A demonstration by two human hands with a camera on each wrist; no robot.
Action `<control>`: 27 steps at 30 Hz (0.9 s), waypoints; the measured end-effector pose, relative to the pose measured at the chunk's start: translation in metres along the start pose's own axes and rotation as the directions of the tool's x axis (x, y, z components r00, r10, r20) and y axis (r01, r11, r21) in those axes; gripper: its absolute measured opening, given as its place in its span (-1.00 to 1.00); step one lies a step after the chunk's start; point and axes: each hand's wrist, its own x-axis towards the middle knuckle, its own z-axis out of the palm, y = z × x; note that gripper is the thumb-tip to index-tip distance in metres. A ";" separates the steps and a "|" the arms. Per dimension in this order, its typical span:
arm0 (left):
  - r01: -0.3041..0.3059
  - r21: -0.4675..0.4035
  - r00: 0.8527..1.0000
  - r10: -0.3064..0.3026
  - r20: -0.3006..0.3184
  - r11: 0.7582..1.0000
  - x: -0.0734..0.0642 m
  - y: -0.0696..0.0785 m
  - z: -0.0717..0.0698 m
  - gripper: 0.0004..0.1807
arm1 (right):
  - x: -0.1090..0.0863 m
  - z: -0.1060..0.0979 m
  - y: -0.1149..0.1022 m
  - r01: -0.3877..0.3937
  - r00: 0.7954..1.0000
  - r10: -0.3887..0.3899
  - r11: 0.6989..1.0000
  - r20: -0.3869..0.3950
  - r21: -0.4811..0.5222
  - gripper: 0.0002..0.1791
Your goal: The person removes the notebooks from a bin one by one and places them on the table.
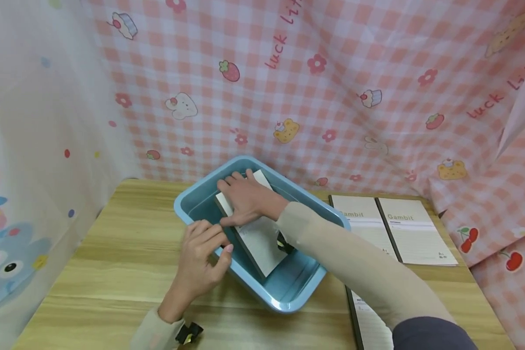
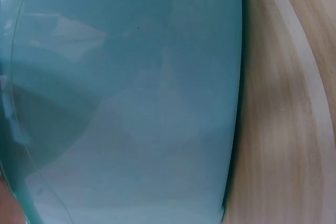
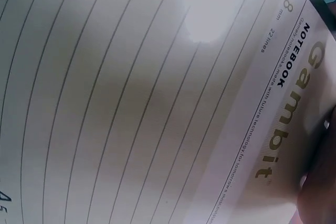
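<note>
A blue plastic basin (image 1: 297, 296) stands on the table, its outer wall (image 2: 136, 98) filling much of the left wrist view. Inside it lies a pale notebook (image 1: 262, 248) with a dark spine. The cover, with its ruled lines and "Gambit" lettering, shows close up as the notebook (image 3: 147, 103) in the right wrist view. My right hand (image 1: 249, 199) rests with spread fingers over the notebook's far end, the thumb by the spine edge. My left hand (image 1: 203, 257) holds the basin's near-left rim, fingers bent over it and thumb on the outside.
Two more Gambit notebooks, the outer notebook (image 1: 420, 238) and the inner notebook (image 1: 363, 228), lie side by side right of the basin. Another notebook (image 1: 369, 321) lies nearer, partly under the right sleeve. A checked pink cloth (image 1: 288, 97) hangs behind the wooden table (image 1: 113, 253).
</note>
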 end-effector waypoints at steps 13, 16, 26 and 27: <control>0.008 0.022 1.000 -0.008 -0.001 1.000 0.000 0.000 0.001 -0.77 | -0.016 -0.030 0.008 0.081 0.965 -0.057 0.993 -0.257 0.083 -0.38; 0.010 0.025 1.000 -0.010 0.010 1.000 0.000 0.000 0.001 -0.78 | -0.021 -0.039 0.009 0.092 0.953 -0.056 0.990 -0.297 0.110 -0.40; 0.014 0.027 1.000 -0.014 -0.002 1.000 0.001 -0.002 0.002 -0.78 | -0.036 -0.079 0.021 0.080 0.896 0.001 0.983 -0.445 0.165 -0.42; 0.014 0.027 1.000 -0.014 -0.004 1.000 0.001 -0.002 0.001 -0.78 | -0.038 -0.083 0.022 0.081 0.890 0.006 0.982 -0.457 0.171 -0.41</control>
